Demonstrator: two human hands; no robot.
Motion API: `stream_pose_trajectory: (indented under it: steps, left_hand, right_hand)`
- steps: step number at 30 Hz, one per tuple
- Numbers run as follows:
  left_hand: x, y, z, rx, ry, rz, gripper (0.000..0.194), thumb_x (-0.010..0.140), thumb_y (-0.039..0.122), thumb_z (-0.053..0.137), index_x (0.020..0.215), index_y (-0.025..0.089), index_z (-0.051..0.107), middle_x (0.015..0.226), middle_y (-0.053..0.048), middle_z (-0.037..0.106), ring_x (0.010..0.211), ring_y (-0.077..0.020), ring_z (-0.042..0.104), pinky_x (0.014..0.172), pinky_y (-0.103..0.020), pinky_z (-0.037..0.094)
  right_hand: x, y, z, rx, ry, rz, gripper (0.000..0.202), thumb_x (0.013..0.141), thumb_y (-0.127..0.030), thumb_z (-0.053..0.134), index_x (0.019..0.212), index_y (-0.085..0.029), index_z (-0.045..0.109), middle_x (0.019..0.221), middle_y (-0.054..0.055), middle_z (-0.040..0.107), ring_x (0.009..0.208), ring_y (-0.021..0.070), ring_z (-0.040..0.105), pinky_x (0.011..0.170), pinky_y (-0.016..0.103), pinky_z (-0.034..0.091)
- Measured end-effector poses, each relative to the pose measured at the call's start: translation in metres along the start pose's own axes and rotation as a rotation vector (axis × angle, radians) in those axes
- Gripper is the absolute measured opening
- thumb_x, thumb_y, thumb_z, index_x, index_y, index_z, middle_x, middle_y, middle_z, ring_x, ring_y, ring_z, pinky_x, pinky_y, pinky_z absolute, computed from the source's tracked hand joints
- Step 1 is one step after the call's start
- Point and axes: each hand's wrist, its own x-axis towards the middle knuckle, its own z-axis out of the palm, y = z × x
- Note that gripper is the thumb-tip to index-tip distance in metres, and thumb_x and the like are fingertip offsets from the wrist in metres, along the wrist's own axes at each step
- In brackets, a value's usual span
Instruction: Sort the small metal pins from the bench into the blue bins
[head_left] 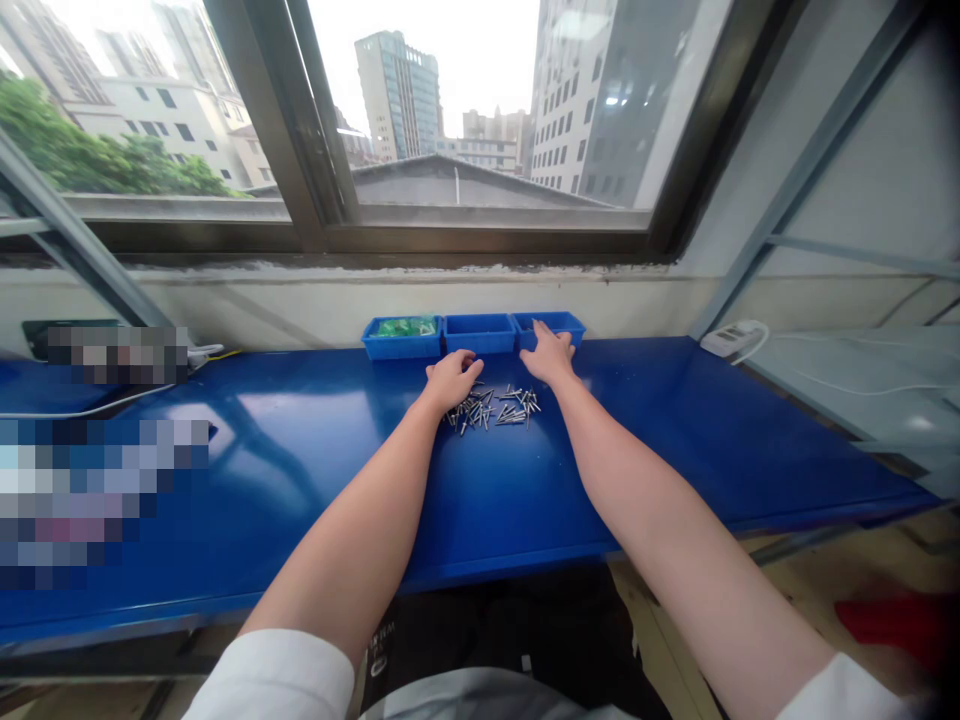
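"So, how far along does the work look to you?"

"Partway, I'd judge. Many slim metal pieces [480, 411] lie loose on the counter [487, 490], near the three blue bins [480, 343], in two uneven heaps almost side by side. With that many lying out, plenty looks left"

"And what counts as done?"

"That I can't settle. The left bin [405, 348] holds green packets [405, 327], but the inside of the right bin [579, 332] is largely hidden behind fingers, so I can't count what is already in there"

"What about the hands?"

"The right grip [551, 357] is at the front rim of the right bin, fingers reaching over it; whether it pinches a piece, I can't tell. The left grip [452, 380] bends over the far left edge of the larger heap, fingers curled and thumb apart, and I can't tell whether anything is between them either"

"And the stuff itself?"

"The pieces look like shiny metal, straight and thin, crossing one another at all angles. The bins seem to be plastic, shallow and rectangular, standing end to end in a row. The packets look crinkly. The counter is flat, glossy blue, and throws back pale patches of daylight"
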Motion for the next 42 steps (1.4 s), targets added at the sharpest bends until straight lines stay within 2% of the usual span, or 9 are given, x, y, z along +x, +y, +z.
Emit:
stream_pose_trajectory:
  steps: [7,9,12,14,17,21,24,33,42]
  left_hand:
    - [0.000,0.001,0.000,0.012,-0.006,-0.014,0.040,0.086,0.048,0.045,0.116,0.025,0.058,0.116,-0.006,0.066,0.109,-0.0248,0.058,0.099,-0.042,0.033]
    - [0.000,0.001,0.000,0.013,-0.006,-0.013,0.040,0.086,0.048,0.045,0.116,0.024,0.058,0.116,-0.006,0.066,0.109,-0.0254,0.057,0.099,-0.042,0.033]
    - [0.001,0.002,0.000,0.011,0.000,-0.014,0.040,0.086,0.048,0.045,0.116,0.025,0.058,0.116,-0.006,0.066,0.110,-0.0257,0.057,0.099,-0.042,0.033]
    - [0.001,0.002,0.000,0.008,0.006,-0.021,0.040,0.087,0.047,0.045,0.116,0.025,0.058,0.116,-0.006,0.066,0.111,-0.0255,0.057,0.099,-0.041,0.033]
    - [0.001,0.002,0.000,-0.002,0.012,-0.027,0.039,0.088,0.046,0.043,0.116,0.024,0.057,0.116,-0.006,0.066,0.113,-0.0246,0.056,0.100,-0.040,0.034]
    - [0.000,0.003,-0.001,-0.024,0.014,-0.026,0.039,0.089,0.046,0.040,0.116,0.023,0.058,0.118,-0.006,0.066,0.112,-0.0235,0.057,0.099,-0.039,0.034]
    - [-0.001,0.004,-0.002,-0.034,0.022,-0.041,0.040,0.090,0.047,0.038,0.115,0.023,0.058,0.117,-0.006,0.066,0.112,-0.0232,0.057,0.099,-0.037,0.035]
    - [-0.001,0.005,-0.002,-0.025,0.018,-0.051,0.039,0.090,0.046,0.039,0.114,0.023,0.059,0.116,-0.006,0.066,0.111,-0.0232,0.057,0.097,-0.036,0.037]
    - [-0.001,0.004,-0.001,-0.004,0.000,-0.001,0.035,0.089,0.043,0.042,0.109,0.023,0.062,0.114,-0.004,0.067,0.108,-0.0226,0.058,0.095,-0.036,0.038]
  right_hand:
    - [-0.001,0.002,0.004,-0.047,0.006,0.121,0.078,0.072,-0.040,0.061,0.142,-0.018,0.034,0.154,0.013,0.016,0.126,0.0415,0.029,0.098,0.057,0.031]
    - [-0.003,0.000,0.005,-0.010,0.074,0.108,0.073,0.073,-0.039,0.060,0.139,-0.018,0.037,0.152,0.015,0.021,0.126,0.0399,0.030,0.098,0.055,0.031]
    - [-0.006,-0.008,0.003,0.078,0.161,-0.012,0.054,0.075,-0.034,0.059,0.126,-0.016,0.051,0.135,0.017,0.040,0.122,0.0337,0.037,0.100,0.048,0.033]
    - [-0.010,-0.015,0.000,0.157,0.102,-0.179,0.043,0.075,-0.034,0.062,0.114,-0.016,0.058,0.119,0.014,0.049,0.115,0.0281,0.044,0.100,0.041,0.036]
    - [-0.019,-0.025,-0.005,0.258,-0.219,-0.445,0.045,0.073,-0.043,0.067,0.109,-0.017,0.061,0.107,0.009,0.054,0.104,0.0230,0.052,0.095,0.036,0.041]
    - [-0.028,-0.036,-0.003,0.195,-0.505,-0.530,0.065,0.060,-0.055,0.076,0.113,-0.021,0.062,0.107,0.009,0.056,0.108,0.0283,0.050,0.091,0.039,0.043]
    - [-0.030,-0.040,0.003,0.175,-0.507,-0.552,0.062,0.057,-0.053,0.078,0.108,-0.019,0.065,0.103,0.009,0.059,0.104,0.0280,0.052,0.088,0.037,0.044]
    - [-0.028,-0.041,0.009,0.309,-0.491,-0.509,0.014,0.072,-0.026,0.070,0.080,-0.014,0.069,0.080,0.003,0.068,0.074,0.0140,0.059,0.067,0.023,0.042]
    - [-0.025,-0.038,0.017,0.318,-0.451,-0.459,0.005,0.074,-0.020,0.065,0.075,-0.015,0.067,0.077,0.001,0.068,0.072,0.0131,0.059,0.065,0.022,0.040]
